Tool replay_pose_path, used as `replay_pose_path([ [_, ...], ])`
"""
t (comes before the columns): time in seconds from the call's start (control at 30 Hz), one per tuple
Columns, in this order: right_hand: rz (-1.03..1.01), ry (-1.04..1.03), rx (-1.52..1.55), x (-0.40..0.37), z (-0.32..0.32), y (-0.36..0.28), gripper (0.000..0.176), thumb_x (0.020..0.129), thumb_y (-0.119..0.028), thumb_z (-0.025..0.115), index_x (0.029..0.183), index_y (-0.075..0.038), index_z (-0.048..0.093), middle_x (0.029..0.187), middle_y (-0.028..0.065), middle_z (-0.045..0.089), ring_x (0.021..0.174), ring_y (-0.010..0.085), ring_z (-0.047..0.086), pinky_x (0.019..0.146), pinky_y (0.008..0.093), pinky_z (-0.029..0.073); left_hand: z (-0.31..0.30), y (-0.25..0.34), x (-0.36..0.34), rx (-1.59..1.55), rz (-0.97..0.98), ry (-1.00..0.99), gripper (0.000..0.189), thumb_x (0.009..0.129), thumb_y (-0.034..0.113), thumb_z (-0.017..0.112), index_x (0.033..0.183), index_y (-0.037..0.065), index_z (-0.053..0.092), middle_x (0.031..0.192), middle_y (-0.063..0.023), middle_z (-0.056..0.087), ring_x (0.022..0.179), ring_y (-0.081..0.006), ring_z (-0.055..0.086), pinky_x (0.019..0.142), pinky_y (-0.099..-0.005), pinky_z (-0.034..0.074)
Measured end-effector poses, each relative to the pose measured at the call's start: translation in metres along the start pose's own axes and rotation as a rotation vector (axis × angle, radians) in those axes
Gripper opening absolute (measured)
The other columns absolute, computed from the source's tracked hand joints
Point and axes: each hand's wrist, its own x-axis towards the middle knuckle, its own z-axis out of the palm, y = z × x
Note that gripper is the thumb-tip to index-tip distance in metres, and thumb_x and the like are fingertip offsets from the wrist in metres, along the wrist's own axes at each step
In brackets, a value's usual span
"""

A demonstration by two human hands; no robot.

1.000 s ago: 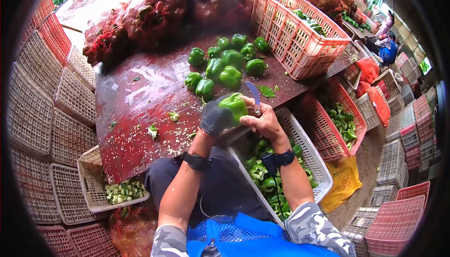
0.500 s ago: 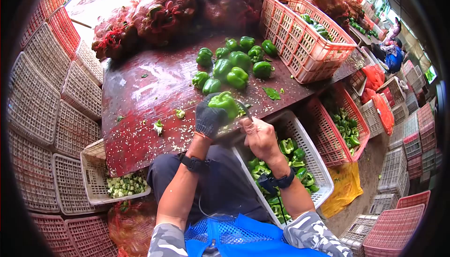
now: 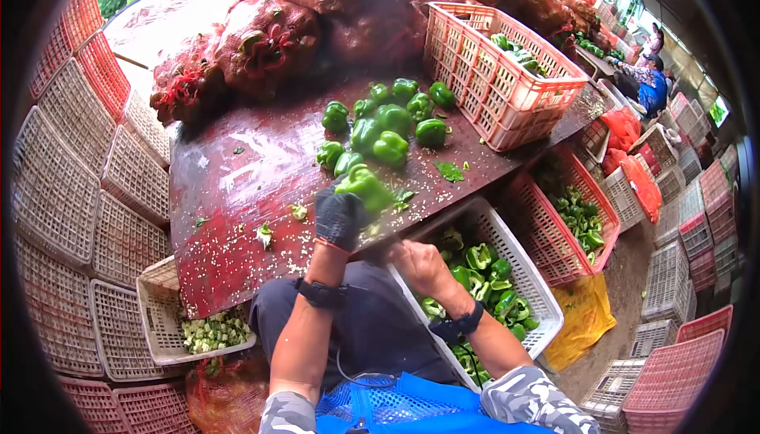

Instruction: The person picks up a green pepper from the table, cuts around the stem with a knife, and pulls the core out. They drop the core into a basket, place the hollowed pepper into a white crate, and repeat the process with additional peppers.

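My left hand, in a dark glove, holds a green pepper over the front part of the dark red table. To its right my bare right hand is closed above the edge of a white crate of cut green peppers. A blurred thin tool shows at my right fingers; its shape is hard to make out. Beyond my left hand, several whole green peppers lie grouped on the table, among scattered seeds and bits of pepper.
An orange crate with peppers stands on the table's far right, a red crate lower down. Full mesh sacks line the back. A small crate holds pepper cores. Stacked crates fill the left. A person sits far right.
My right hand has moved slightly down and left, away from the pepper. The pepper in my left hand has tilted and shifted left. The whole view has shifted a little.
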Motion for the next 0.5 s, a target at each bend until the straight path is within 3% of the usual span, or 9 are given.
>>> replay_pose_path([
  [0.03,0.005,0.013,0.071,-0.002,-0.004,0.000,0.043,0.106,-0.035,0.047,0.089,0.001,0.063,0.068,0.0164,0.061,0.067,0.0372,0.064,0.061,0.0441,0.050,-0.021,0.007,0.008,-0.485,-0.133,-0.041,0.037,0.090,0.025,0.061,0.113,-0.003,0.069,0.088,-0.0096,0.073,0.074,-0.0143,0.069,0.065,-0.0300,0.056],
  [0.07,0.002,0.011,0.070,-0.003,-0.011,0.000,0.043,0.106,-0.035,0.047,0.089,0.001,0.063,0.068,0.0164,0.061,0.067,0.0372,0.064,0.061,0.0441,0.050,-0.028,0.012,0.011,-0.485,-0.135,-0.037,0.037,0.090,0.025,0.061,0.113,-0.003,0.069,0.088,-0.0096,0.073,0.074,-0.0143,0.069,0.065,-0.0300,0.056],
  [0.13,0.431,0.086,0.408,0.008,-0.036,-0.020,0.053,0.104,-0.047,0.048,0.103,0.002,0.067,0.072,0.0076,0.061,0.064,0.0196,0.063,0.063,0.0343,0.051,-0.036,0.020,0.015,-1.476,-0.453,-0.229,0.037,0.087,0.019,0.063,0.117,-0.002,0.067,0.093,-0.0076,0.073,0.076,-0.0135,0.069,0.064,-0.0295,0.057],
  [0.17,0.291,0.160,0.442,0.018,-0.044,-0.023,0.061,0.103,-0.054,0.049,0.120,0.003,0.064,0.084,0.0051,0.062,0.069,0.0100,0.059,0.066,0.0290,0.049,-0.031,0.017,0.012,-1.565,-0.407,-0.293,0.039,0.084,0.014,0.065,0.120,-0.001,0.066,0.099,-0.0075,0.072,0.080,-0.0156,0.070,0.070,-0.0309,0.059],
  [0.2,0.279,0.134,0.507,0.027,-0.051,-0.028,0.060,0.103,-0.050,0.051,0.129,0.003,0.060,0.103,0.0093,0.066,0.084,0.0108,0.062,0.075,0.0278,0.050,-0.033,0.022,0.014,-1.595,-0.447,-0.380,0.037,0.083,0.014,0.067,0.118,-0.001,0.067,0.102,-0.0071,0.072,0.087,-0.0151,0.069,0.075,-0.0308,0.058],
  [0.33,0.264,0.082,0.789,0.051,-0.035,-0.039,0.053,0.101,-0.035,0.063,0.136,0.004,0.054,0.123,0.0064,0.065,0.107,0.0107,0.058,0.094,0.0267,0.047,-0.024,0.037,0.012,-1.239,-0.314,-0.356,0.035,0.080,0.014,0.072,0.113,0.002,0.067,0.102,-0.0075,0.071,0.091,-0.0156,0.068,0.083,-0.0285,0.055],
  [0.4,0.322,0.054,0.837,0.051,-0.035,-0.046,0.053,0.099,-0.028,0.067,0.139,0.003,0.052,0.121,0.0067,0.065,0.106,0.0109,0.058,0.093,0.0272,0.048,-0.006,0.032,0.005,-1.007,-0.252,-0.048,0.047,0.066,-0.002,0.058,0.113,-0.002,0.066,0.104,-0.0070,0.071,0.091,-0.0165,0.067,0.084,-0.0306,0.055],
  [0.43,0.280,0.105,0.810,0.050,-0.031,-0.047,0.053,0.098,-0.027,0.068,0.139,0.002,0.053,0.120,0.0070,0.066,0.105,0.0108,0.058,0.092,0.0270,0.049,-0.001,0.033,0.006,-1.201,-0.448,0.031,0.047,0.067,-0.002,0.058,0.113,-0.002,0.067,0.102,-0.0073,0.071,0.089,-0.0165,0.068,0.082,-0.0302,0.056],
  [0.5,0.250,0.209,0.785,0.049,-0.023,-0.048,0.051,0.096,-0.024,0.071,0.137,0.002,0.054,0.115,0.0072,0.067,0.101,0.0098,0.060,0.087,0.0264,0.051,0.001,0.029,0.000,-1.060,-0.366,0.044,0.045,0.068,-0.002,0.058,0.112,-0.002,0.067,0.100,-0.0075,0.072,0.088,-0.0165,0.068,0.081,-0.0299,0.056],
])
